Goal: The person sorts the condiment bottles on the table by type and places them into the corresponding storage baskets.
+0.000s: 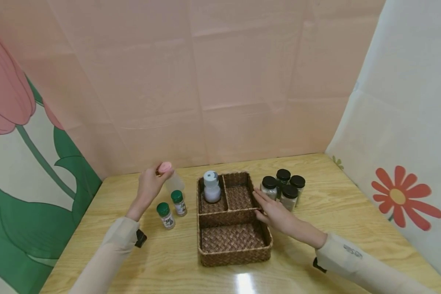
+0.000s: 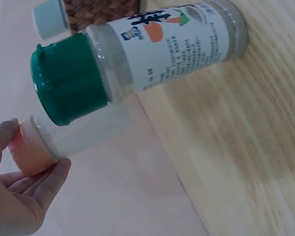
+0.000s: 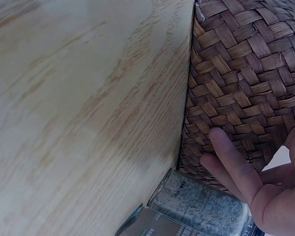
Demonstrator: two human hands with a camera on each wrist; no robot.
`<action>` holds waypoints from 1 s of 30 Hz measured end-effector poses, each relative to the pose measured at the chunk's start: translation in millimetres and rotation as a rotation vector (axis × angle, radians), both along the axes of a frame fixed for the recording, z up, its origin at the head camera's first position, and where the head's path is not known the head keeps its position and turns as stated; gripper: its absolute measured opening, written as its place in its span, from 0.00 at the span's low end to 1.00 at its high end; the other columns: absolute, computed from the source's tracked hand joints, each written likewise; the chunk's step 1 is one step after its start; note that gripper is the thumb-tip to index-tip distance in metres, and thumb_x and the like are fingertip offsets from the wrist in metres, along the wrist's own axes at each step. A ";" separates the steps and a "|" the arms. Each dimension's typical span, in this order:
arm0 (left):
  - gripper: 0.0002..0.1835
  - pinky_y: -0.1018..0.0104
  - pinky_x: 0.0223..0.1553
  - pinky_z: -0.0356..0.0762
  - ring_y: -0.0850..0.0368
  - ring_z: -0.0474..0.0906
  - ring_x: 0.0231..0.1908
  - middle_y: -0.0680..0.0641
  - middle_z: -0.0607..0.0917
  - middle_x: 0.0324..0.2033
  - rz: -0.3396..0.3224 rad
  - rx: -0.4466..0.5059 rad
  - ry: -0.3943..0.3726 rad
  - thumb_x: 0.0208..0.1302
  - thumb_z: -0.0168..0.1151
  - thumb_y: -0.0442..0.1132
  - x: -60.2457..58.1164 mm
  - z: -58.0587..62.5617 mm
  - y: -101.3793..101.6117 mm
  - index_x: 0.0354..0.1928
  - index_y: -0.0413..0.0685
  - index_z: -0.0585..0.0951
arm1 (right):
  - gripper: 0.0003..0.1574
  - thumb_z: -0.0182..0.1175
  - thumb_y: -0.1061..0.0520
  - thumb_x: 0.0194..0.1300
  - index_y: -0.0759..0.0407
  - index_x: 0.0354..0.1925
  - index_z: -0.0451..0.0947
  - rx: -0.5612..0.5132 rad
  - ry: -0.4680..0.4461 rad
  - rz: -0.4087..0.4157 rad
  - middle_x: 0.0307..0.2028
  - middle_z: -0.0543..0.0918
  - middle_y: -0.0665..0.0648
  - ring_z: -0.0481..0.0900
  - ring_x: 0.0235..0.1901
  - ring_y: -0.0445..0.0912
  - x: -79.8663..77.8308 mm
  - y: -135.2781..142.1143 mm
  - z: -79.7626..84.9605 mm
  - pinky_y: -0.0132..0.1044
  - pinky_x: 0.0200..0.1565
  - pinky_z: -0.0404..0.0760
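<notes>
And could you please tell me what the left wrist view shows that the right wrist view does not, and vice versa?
Left wrist only: the left hand, the pink-capped bottle it grips, a green-capped shaker and a pale cap. Right wrist only: the right hand and two glass jars. Both: the woven basket and the wooden table.

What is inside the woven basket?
In the basket, a pale bottle stands in the far left compartment; woven floor shows in the other two. The floor beneath the bottle is covered.

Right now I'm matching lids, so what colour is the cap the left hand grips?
Pink; the cap shows best in the head view.
</notes>
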State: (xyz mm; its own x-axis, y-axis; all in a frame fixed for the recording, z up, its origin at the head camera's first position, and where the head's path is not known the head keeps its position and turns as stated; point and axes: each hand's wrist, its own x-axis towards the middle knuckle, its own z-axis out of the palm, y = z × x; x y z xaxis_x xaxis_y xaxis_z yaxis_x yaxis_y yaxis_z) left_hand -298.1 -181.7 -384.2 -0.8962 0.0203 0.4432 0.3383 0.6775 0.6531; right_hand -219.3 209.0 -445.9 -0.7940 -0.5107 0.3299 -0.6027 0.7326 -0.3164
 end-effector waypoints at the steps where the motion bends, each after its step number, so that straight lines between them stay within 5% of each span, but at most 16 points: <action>1: 0.18 0.52 0.42 0.80 0.45 0.83 0.41 0.38 0.85 0.39 -0.004 0.003 0.003 0.65 0.68 0.43 0.2 0.9 0.8 0.46 0.34 0.81 | 0.36 0.62 0.66 0.67 0.81 0.67 0.61 0.000 0.002 0.000 0.67 0.61 0.78 0.61 0.12 0.31 0.1 0.0 0.1 0.28 0.18 0.67; 30: 0.26 0.54 0.38 0.83 0.44 0.85 0.40 0.36 0.86 0.43 -0.059 0.075 0.062 0.63 0.71 0.46 5.6 12.5 12.7 0.54 0.33 0.80 | 0.36 0.62 0.66 0.67 0.81 0.67 0.61 -0.006 -0.003 -0.005 0.67 0.62 0.78 0.61 0.12 0.32 0.9 -0.6 0.9 0.29 0.19 0.68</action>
